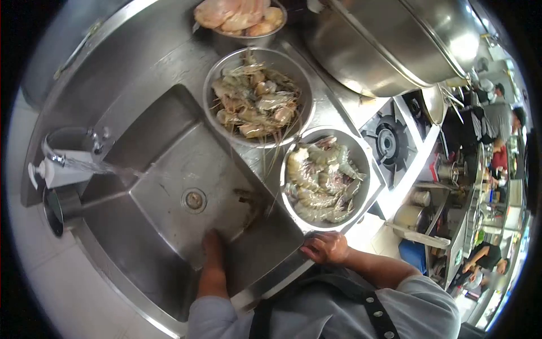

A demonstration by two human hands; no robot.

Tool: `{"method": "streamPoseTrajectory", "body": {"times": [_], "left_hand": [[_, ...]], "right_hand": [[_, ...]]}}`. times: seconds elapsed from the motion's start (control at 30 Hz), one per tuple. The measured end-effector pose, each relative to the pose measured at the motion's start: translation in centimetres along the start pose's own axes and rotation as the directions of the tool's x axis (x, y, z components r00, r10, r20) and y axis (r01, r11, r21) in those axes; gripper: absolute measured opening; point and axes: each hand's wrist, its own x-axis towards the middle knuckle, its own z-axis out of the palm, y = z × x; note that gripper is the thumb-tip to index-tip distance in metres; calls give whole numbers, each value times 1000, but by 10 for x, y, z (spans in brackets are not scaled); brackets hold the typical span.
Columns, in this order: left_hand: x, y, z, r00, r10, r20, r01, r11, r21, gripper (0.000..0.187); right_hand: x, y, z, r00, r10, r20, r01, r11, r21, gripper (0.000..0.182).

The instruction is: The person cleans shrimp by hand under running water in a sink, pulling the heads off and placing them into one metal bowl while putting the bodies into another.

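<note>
My left hand (213,244) reaches down into the steel sink (169,169), low over its floor; its fingers are hidden from view. To the right, my right hand (326,247) rests at the sink's front edge with its fingers curled closed, and what they hold, if anything, is hidden. Just beyond it stands a steel bowl (366,195) of whole shrimp (326,178). Behind that, a larger bowl (210,116) holds shrimp heads and shells (259,101). A dark shrimp scrap (246,198) lies on the sink floor near the drain (194,200).
Water runs from the faucet (53,152) on the left. A bowl of raw chicken (240,16) stands at the back. A big steel pot (384,45) and a gas burner (387,144) are to the right. Several people are farther off at the right.
</note>
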Motion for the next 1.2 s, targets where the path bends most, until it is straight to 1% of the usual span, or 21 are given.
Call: {"method": "streamPoseTrajectory", "body": {"times": [0.03,0.1,0.2,0.27,0.33,0.37,0.4,0.43,0.47,0.53,0.57,0.63,0.7,0.73,0.8,0.87,0.97,1.03,1.07,1.13,1.2], "left_hand": [[-1,5,-17,1000,17,-10,-17,1000,8,30],[-20,11,-56,979,-198,-44,177,941,-288,29],[-9,-10,-59,978,-146,-148,81,923,-376,29],[32,-17,-67,824,-554,-116,377,689,-619,28],[41,-32,-146,926,-339,-168,156,747,-646,38],[65,-40,-157,880,-467,-85,69,302,-951,45],[90,-51,-169,846,-531,48,-84,-222,-971,56],[48,-29,-270,841,-523,137,-51,-329,-943,54],[68,-43,-286,822,-568,43,-51,-147,-988,53],[60,-58,-344,886,-463,-39,-165,-234,-958,49],[45,-54,-375,841,-536,-68,-253,-280,-926,43],[13,-51,-424,769,-631,-105,-369,-304,-879,38],[-8,-58,-453,777,-596,-203,-243,14,-970,30],[-16,-61,-460,763,-610,-213,-253,21,-967,30],[-30,-67,-470,782,-575,-239,-382,-140,-914,19],[-42,-82,-478,790,-582,-192,-313,-114,-943,22],[-59,-101,-481,852,-497,-167,-319,-238,-918,26],[-73,-100,-484,761,-545,-352,-326,148,-934,32],[-76,-102,-482,757,-554,-346,-323,144,-935,32],[-83,-104,-480,764,-275,-584,-487,348,-801,36],[-89,-101,-479,715,-240,-656,-547,392,-740,35]], "right_hand": [[-1,0,-1,1000,2,16,-2,1000,10,19],[3,-3,-5,1000,-21,-22,21,1000,7,21],[2,-5,-8,999,-25,21,25,1000,-5,19],[4,-6,-7,998,-60,-14,60,998,29,19],[11,-18,-9,993,-107,-57,110,992,63,19],[17,-33,-12,985,-173,8,170,977,129,19],[25,-48,-12,967,-244,68,227,953,198,18],[39,-66,-8,941,-336,30,317,911,266,16],[60,-84,-11,920,-392,1,374,880,293,14],[109,-115,-18,888,-458,-35,444,836,323,14],[137,-128,-13,881,-444,-165,473,842,260,18],[197,-140,-1,910,-399,-115,413,898,155,19],[263,-151,14,918,-355,-177,345,935,-86,27],[291,-152,24,919,-375,-122,348,917,-198,28],[329,-152,35,915,-397,-70,359,882,-304,29],[350,-156,30,882,-468,53,464,845,-265,29],[368,-164,19,869,-438,230,451,893,-4,33],[371,-161,24,842,-446,304,432,894,117,34],[372,-155,33,837,-505,211,457,857,238,32],[381,-153,36,827,-551,107,488,800,350,30],[388,-159,26,792,-400,461,235,897,375,29]]}}
